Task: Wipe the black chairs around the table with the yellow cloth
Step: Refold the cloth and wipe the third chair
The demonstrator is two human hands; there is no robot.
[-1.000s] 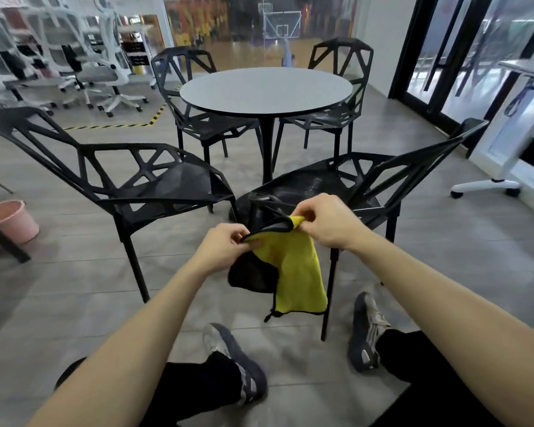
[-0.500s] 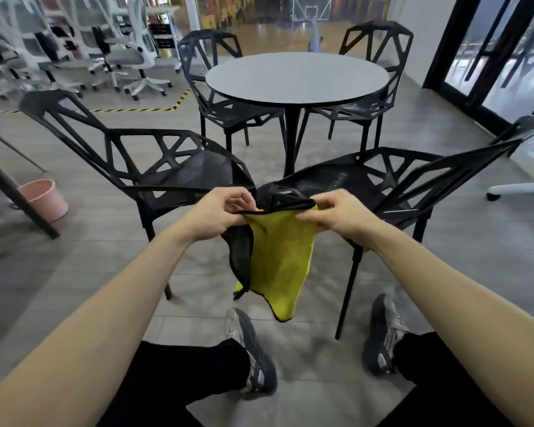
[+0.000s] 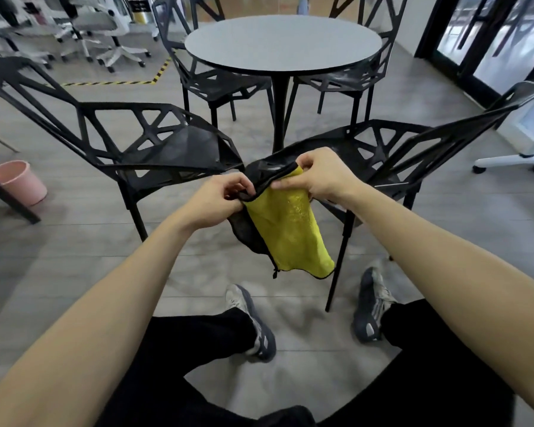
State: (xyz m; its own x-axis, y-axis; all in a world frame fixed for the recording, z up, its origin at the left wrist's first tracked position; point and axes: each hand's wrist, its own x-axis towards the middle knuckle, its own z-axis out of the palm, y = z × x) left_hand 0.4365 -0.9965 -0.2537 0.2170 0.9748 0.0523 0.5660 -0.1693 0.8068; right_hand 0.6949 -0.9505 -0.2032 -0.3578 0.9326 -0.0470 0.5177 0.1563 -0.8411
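Note:
A yellow cloth (image 3: 287, 229) with a black back and black trim hangs in front of me. My left hand (image 3: 219, 200) pinches its top edge at the left, and my right hand (image 3: 321, 175) pinches the same edge at the right. Right behind the cloth stands a black lattice chair (image 3: 392, 143), its seat just past my right hand. A second black chair (image 3: 167, 149) stands to the left. Two more black chairs, one at the far left (image 3: 216, 81) and one at the far right (image 3: 346, 78), sit beyond the round grey table (image 3: 282, 41).
A pink bucket (image 3: 19, 181) stands on the floor at the left beside a dark slanted leg. White office chairs (image 3: 105, 32) crowd the back left behind yellow-black floor tape. A white wheeled base (image 3: 512, 161) is at the right. My feet (image 3: 253, 322) rest on the grey floor.
The view has moved closer to the chairs and tilted down. My hands shifted their pinch along the cloth's top edge, and the yellow side now hangs longer and flatter.

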